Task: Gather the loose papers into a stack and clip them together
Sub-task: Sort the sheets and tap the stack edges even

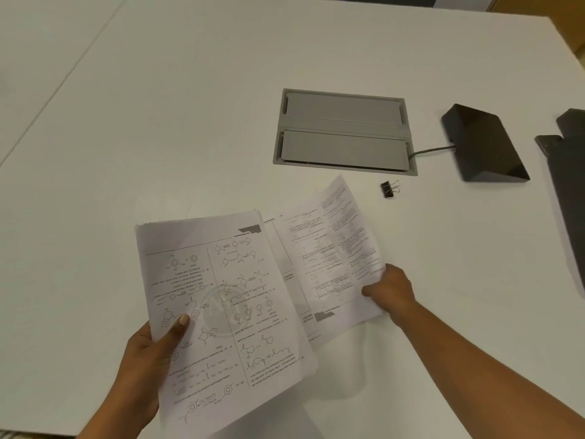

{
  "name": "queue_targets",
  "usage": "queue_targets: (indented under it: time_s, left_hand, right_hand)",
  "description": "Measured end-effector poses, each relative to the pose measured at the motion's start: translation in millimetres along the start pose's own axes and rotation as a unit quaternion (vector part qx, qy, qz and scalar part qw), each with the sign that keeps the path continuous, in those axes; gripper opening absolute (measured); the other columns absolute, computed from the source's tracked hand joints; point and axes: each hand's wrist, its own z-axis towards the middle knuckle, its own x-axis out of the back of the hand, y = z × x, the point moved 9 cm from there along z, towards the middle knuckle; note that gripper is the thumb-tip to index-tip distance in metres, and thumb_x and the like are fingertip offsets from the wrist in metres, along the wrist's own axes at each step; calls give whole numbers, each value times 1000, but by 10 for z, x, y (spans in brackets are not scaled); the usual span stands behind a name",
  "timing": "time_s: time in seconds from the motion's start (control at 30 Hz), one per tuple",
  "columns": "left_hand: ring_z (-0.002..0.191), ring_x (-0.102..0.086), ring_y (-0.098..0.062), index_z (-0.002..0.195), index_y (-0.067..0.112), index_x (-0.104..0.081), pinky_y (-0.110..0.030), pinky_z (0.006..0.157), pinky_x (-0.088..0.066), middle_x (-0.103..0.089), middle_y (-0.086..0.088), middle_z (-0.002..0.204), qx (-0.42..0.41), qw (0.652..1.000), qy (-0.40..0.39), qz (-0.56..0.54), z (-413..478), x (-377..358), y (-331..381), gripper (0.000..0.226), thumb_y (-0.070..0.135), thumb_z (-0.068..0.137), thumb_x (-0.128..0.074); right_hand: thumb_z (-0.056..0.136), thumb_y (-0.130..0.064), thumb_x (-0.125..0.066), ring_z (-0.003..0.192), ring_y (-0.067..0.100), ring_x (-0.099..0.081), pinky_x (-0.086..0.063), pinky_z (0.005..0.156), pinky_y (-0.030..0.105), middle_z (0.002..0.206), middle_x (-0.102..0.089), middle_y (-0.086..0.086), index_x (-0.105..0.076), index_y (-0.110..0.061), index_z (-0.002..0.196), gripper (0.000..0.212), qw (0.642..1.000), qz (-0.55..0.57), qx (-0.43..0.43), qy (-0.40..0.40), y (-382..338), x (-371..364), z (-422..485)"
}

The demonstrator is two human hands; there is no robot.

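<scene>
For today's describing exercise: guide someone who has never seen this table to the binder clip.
Find the grey hatch set into the white table. By its near right corner lies the binder clip. Small, black, with wire handles, it is far smaller than the black wedge-shaped box nearby.

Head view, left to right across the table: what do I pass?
Left hand → sheaf of white printed papers → loose white printed sheet → small black metal binder clip → black wedge-shaped box → dark flat panel.
</scene>
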Motion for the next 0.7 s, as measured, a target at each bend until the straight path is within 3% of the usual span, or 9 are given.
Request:
queue_targets:
  time_s: [0.13, 0.27, 0.43, 0.7]
  left_hand:
    - [87, -72, -45, 114, 18, -66, -61, 80, -57, -78, -16, 98, 2, 1000, 2, 2, 28, 19, -31, 24, 27, 92, -63]
    - [88, -72, -45, 114, 16, -67, -59, 80, -57, -78, -17, 99, 4, 1000, 8, 3, 61, 69, -61, 24, 27, 92, -64]
    - [88, -71, -46, 116, 16, -66, -61, 81, -56, -76, -18, 101, 12, 1000, 21, 3, 84, 172, -103, 26, 27, 93, -63]
    - [90, -70, -46, 118, 17, -64, -60, 82, -56, -75, -17, 103, 14, 999, 38, 2, 108, 269, -105, 26, 25, 94, -62]
  right_hand:
    - [71, -26, -82, 94, 27, -69, -57, 81, 37, 108, -73, 6, -69, -15, 108, 41, 1000, -20, 3, 9, 39, -88, -53]
    - [76, -44, -75, 107, 31, -64, -56, 84, 39, 120, -66, 8, -63, -17, 124, 56, 976, -197, 10, 93, 58, -96, -127]
    - [81, -42, -73, 113, 31, -57, -54, 85, 41, 127, -57, 9, -60, -21, 131, 56, 967, -219, 0, 128, 50, -140, -170]
    - [75, -39, -78, 93, 30, -63, -58, 74, 42, 101, -67, 8, -70, -20, 111, 41, 963, -214, 21, 164, 25, -129, -198]
